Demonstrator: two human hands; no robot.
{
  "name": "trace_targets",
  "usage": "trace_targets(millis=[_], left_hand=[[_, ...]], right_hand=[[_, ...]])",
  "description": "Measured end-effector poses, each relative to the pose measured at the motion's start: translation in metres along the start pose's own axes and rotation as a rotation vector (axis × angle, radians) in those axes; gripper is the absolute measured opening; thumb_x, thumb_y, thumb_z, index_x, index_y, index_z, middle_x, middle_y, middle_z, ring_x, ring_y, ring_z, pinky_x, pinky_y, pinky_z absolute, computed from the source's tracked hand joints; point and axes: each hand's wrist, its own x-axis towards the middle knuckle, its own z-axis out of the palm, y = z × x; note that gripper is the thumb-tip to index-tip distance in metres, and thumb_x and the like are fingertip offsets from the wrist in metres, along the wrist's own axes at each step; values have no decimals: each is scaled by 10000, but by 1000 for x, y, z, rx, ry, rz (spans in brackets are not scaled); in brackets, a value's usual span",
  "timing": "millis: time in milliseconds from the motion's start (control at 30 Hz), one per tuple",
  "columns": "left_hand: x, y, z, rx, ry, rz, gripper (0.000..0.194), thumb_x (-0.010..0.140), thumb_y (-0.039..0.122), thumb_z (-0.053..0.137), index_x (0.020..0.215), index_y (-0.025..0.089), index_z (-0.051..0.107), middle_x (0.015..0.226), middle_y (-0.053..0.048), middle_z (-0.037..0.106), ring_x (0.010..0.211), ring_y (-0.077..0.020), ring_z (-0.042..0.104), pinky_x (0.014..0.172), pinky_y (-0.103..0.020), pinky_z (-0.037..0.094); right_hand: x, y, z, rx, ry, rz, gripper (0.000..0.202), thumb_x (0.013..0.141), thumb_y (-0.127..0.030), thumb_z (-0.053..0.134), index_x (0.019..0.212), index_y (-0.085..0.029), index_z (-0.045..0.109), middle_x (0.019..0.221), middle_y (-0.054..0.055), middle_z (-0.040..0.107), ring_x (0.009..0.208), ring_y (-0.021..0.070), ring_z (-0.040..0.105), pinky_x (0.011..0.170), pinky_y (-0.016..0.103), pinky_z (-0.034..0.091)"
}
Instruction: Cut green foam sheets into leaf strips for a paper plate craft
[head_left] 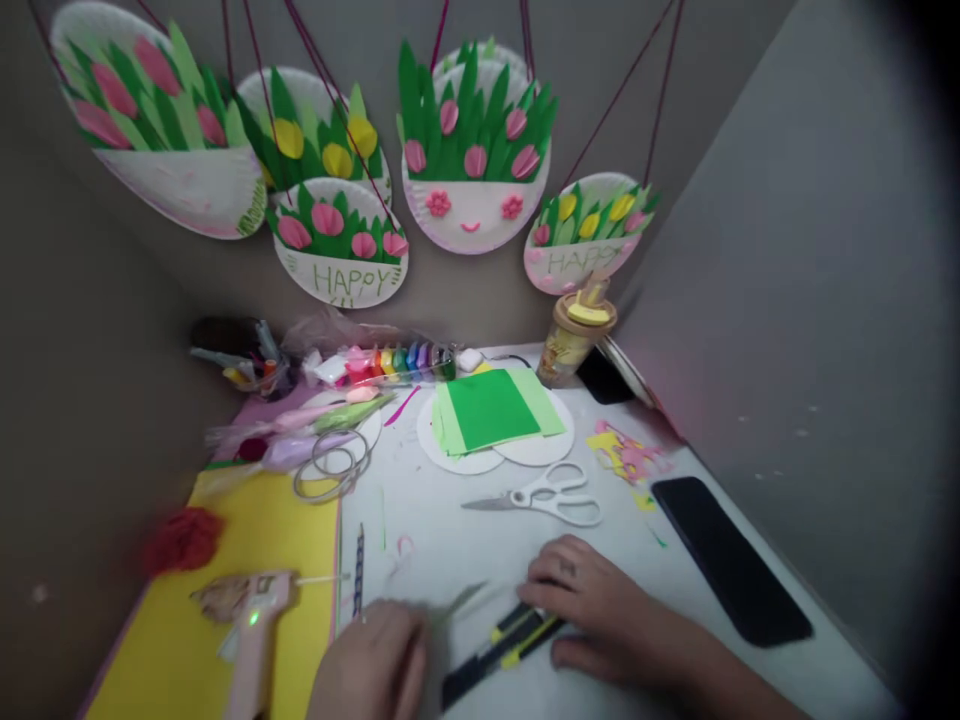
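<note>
My right hand (592, 600) is at the lower middle right, its fingers bent and pressed together beside a black and yellow utility knife (502, 645). Whether the fingers grip anything is hidden. My left hand (375, 655) rests at the bottom centre, left of the knife, fingers curled; what it holds, if anything, cannot be made out. A thin pale green strip (469, 600) lies between the two hands. White-handled scissors (540, 496) lie beyond my right hand. Left of centre is a patterned pencil (359, 570).
Green paper sheets (491, 408) lie on white discs. A pink glue gun (259, 630) sits on yellow paper (300, 520) at left. Toward the right are a black phone (731, 560) and pink scraps (634, 455). A lidded cup (570, 340) stands at the back, below hanging paper-plate baskets (476, 205).
</note>
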Motion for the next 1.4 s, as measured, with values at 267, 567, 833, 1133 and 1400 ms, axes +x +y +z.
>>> trace_targets(millis=[267,567,833,1133,1400], left_hand=[[-1,10,-17,-56,-1,-291,297,919,334,378,723,201,558,697,-27,612,673,-161,583,613,-256,433],[-12,42,-24,-122,-284,-215,289,914,359,410,703,202,529,727,-29,623,687,-170,569,601,-266,364],[2,32,-18,-207,-356,-231,271,911,202,348,914,202,619,917,-64,695,872,-203,638,748,-288,434],[-3,26,6,-220,-204,-259,306,867,189,355,945,189,651,958,-58,711,905,-203,635,813,-282,444],[23,34,10,-42,-219,-302,305,860,224,364,874,182,666,870,-75,703,824,-215,622,726,-284,420]], right_hand=[[2,1,20,-176,212,333,277,811,-266,647,1073,-190,603,1006,100,641,968,263,544,844,398,447],[3,18,21,-324,220,304,388,841,-421,599,1136,-168,609,1063,118,620,985,257,555,842,383,438],[7,28,19,-344,301,376,410,862,-429,577,1194,-190,610,1094,111,615,1006,245,551,869,374,425],[14,27,12,-410,282,364,407,890,-416,533,1219,-182,581,1112,118,628,1059,275,496,898,404,365],[42,33,3,-441,352,339,380,899,-334,511,1241,-175,559,1159,149,601,1067,326,467,881,451,331]])
